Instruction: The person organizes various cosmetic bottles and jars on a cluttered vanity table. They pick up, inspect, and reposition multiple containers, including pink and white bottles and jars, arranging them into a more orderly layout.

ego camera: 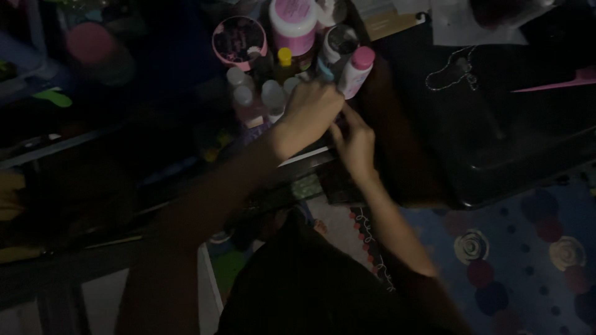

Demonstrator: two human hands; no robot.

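The scene is dim. My left hand (310, 111) reaches over a cluster of toiletry bottles, its fingers curled next to a white bottle with a pink cap (355, 71); whether it grips anything is hidden. Right beside it, my right hand (355, 144) has bent fingers that touch the left hand's underside. What lies between the two hands is hidden. Several small clear-capped bottles (248, 93) stand just left of my left hand.
A white jar with a pink lid (292, 25), a round pink-rimmed tin (239, 38) and a yellow-capped bottle (284, 59) stand behind. A dark tray (496, 142) with a thin chain (450, 71) lies right. A patterned mat (528, 254) covers the floor.
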